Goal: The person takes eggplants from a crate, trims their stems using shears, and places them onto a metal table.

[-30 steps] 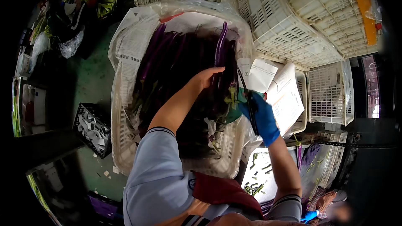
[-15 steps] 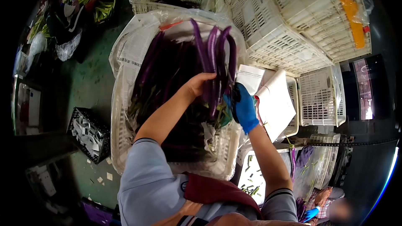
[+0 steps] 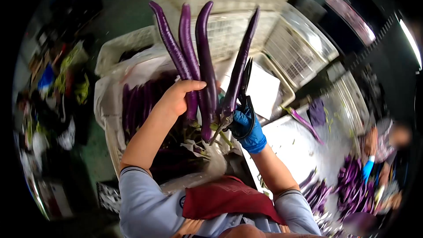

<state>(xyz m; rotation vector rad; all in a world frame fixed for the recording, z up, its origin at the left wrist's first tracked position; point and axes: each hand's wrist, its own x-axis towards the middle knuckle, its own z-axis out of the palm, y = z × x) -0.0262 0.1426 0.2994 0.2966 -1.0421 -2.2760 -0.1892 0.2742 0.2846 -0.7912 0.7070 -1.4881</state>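
Note:
My bare left hand (image 3: 181, 96) is closed around three long purple eggplants (image 3: 203, 48), held upright above a lined white crate (image 3: 113, 143). Their stem ends point down toward me. In its blue glove, my right hand (image 3: 249, 132) grips black-handled scissors (image 3: 252, 119), blades pointing up. Another eggplant (image 3: 240, 68) rises from this same hand, its stem end beside the glove; the exact grip on it is partly hidden. More eggplants (image 3: 136, 108) lie in the crate below my left forearm.
White crates (image 3: 295, 35) are stacked behind and to the right. A metal table (image 3: 291, 147) at right bears a loose eggplant (image 3: 307, 125) and a purple cloth (image 3: 316, 112). Farther right, a co-worker's blue-gloved hand (image 3: 367, 169) is at an eggplant pile (image 3: 352, 185).
Both hands have risen from the crate with the eggplants. One eggplant is now apart from the others, at my right hand. The camera view has swung to the right.

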